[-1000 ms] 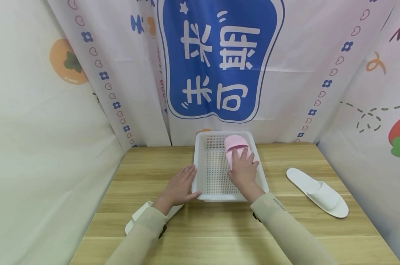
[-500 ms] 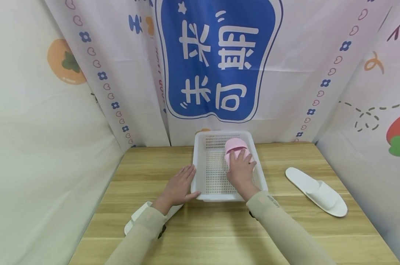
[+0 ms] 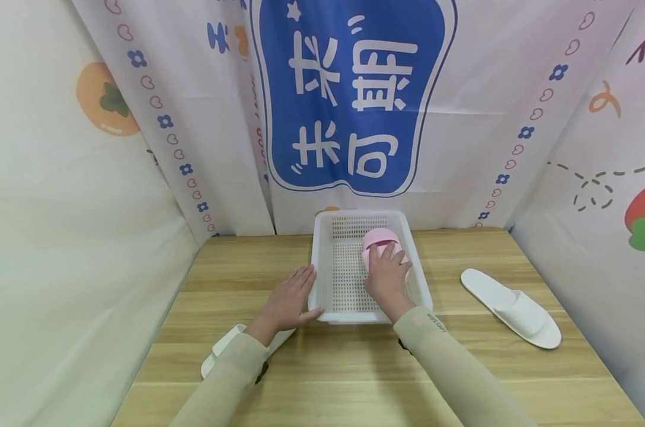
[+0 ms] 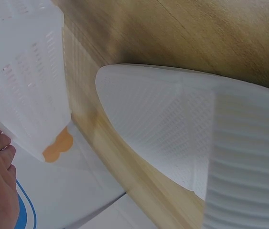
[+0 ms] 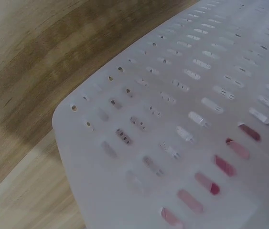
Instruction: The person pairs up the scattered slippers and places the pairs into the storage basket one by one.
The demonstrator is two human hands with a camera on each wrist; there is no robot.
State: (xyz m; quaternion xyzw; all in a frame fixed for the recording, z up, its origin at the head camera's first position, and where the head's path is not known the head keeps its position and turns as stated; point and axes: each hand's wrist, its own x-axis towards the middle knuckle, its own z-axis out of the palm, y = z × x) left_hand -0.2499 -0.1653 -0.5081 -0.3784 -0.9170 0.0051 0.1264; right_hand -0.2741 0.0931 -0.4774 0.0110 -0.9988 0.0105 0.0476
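The pink slipper (image 3: 380,236) lies inside the white perforated basket (image 3: 348,280), toward its right wall. Right hand (image 3: 388,280): fingers spread wide across the slipper's top. Left hand (image 3: 287,301): fingers straight against the basket's left rim — thumb at the near corner.

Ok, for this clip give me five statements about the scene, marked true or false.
1. The right hand has its fingers on the pink slipper. True.
2. The left hand is at the basket's near-left corner. True.
3. The pink slipper lies outside the basket. False: it is inside.
4. A white slipper lies on the table to the right of the basket. True.
5. Only one white slipper is in view. False: a second lies partly under the left forearm in the head view.
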